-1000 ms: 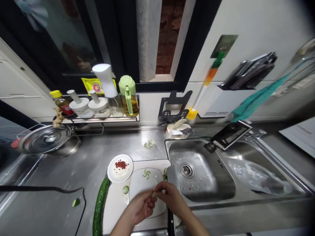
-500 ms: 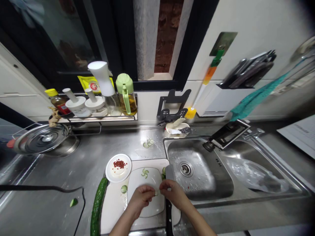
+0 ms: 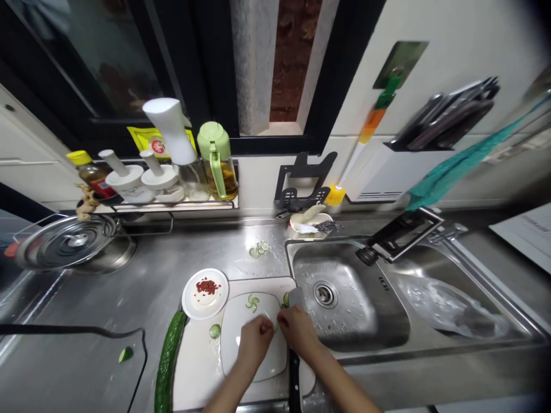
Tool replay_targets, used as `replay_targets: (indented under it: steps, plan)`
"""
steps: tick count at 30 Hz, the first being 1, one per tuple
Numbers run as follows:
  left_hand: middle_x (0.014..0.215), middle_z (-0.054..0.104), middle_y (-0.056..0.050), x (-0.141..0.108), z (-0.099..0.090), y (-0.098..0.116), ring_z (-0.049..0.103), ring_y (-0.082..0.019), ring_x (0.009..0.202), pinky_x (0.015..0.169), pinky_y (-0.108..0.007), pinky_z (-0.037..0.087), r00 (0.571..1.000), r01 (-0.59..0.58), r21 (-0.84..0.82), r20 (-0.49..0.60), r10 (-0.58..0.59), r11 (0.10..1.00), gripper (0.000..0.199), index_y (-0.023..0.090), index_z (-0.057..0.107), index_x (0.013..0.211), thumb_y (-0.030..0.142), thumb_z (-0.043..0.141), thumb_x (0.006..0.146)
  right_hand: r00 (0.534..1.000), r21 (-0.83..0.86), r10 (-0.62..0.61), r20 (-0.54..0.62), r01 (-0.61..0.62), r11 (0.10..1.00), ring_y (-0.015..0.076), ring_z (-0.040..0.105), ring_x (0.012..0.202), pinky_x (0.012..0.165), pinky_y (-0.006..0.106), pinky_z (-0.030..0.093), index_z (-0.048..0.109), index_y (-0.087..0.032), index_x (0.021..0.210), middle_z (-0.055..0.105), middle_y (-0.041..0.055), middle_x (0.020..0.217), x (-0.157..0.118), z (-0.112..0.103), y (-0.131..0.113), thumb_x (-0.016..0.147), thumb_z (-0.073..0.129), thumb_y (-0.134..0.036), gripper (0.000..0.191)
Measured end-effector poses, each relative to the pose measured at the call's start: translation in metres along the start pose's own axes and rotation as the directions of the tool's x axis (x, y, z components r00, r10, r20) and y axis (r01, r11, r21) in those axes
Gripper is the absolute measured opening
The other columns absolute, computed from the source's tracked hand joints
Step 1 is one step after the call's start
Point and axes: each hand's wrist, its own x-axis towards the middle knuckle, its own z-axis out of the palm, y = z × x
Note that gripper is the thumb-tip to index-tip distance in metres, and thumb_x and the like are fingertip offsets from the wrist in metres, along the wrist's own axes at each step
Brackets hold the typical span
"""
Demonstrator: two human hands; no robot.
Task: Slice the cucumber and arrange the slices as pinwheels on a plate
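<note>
In the head view, the left hand (image 3: 256, 335) and the right hand (image 3: 297, 327) are held near each other over a square white plate (image 3: 230, 332); the fingers of both are drawn in, and a small green piece (image 3: 276, 329) is seen between them, though by which it is gripped, if by either, cannot be told; on the plate's far part, cucumber slices (image 3: 252, 302) are fanned out; the plate is borne by a cutting board (image 3: 196, 367), whose right side is taken up by a knife (image 3: 294, 381), partly covered by the right hand; a long cucumber (image 3: 167, 361) is laid along the left edge, near a round dish (image 3: 188, 304) of red bits (image 3: 206, 286); a red emblem is borne by a yellow packet (image 3: 140, 139), a red label by a bottle (image 3: 87, 172); their lettering is too small to be read.
</note>
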Motion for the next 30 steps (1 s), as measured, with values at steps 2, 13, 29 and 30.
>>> replay_targets:
  steps: [2,13,29,30]
  plan:
    - [0.063,0.062,0.002,0.000,0.001,0.001,0.055,-0.012,0.063,0.063,-0.023,0.035,1.000,-0.006,0.025,0.008,0.006,1.000,0.015,0.018,0.065,0.070,0.011,0.052,0.072,1.000,-0.055,0.003,-0.002,-0.003,0.998,0.0242,0.057,0.090,0.069,0.032,0.033,0.069,-0.019,0.080,0.069,0.0072,0.081,-0.001,0.000,-0.002,0.083,0.049,-0.013,0.021]
    - [0.074,0.061,-0.003,0.001,0.005,-0.001,0.055,-0.016,0.072,0.068,-0.025,0.036,0.998,-0.059,0.159,0.005,0.059,0.986,0.016,0.018,0.064,0.075,0.009,0.051,0.074,0.999,-0.161,0.001,-0.054,-0.010,0.987,0.0239,0.054,0.099,0.070,0.032,0.031,0.066,-0.020,0.081,0.067,0.0053,0.091,-0.005,0.006,-0.005,0.089,0.049,-0.015,0.019]
    - [0.082,0.063,-0.006,-0.004,0.002,-0.003,0.059,-0.020,0.081,0.076,-0.029,0.043,0.992,-0.125,0.098,0.048,0.121,0.987,0.021,0.019,0.068,0.081,0.012,0.049,0.076,0.999,-0.336,0.001,-0.038,-0.014,0.942,0.0261,0.059,0.097,0.073,0.038,0.035,0.055,-0.025,0.129,0.070,0.0088,0.096,-0.052,0.044,0.007,0.084,0.045,0.000,0.053]
    - [0.082,0.063,-0.006,-0.004,0.002,-0.004,0.059,-0.020,0.082,0.076,-0.029,0.043,0.992,-0.123,0.100,0.044,0.119,0.987,0.021,0.019,0.068,0.082,0.012,0.048,0.077,0.999,-0.337,0.007,-0.033,-0.018,0.941,0.0262,0.060,0.097,0.073,0.038,0.035,0.055,-0.024,0.129,0.070,0.0092,0.096,-0.052,0.045,0.005,0.084,0.043,0.001,0.053]
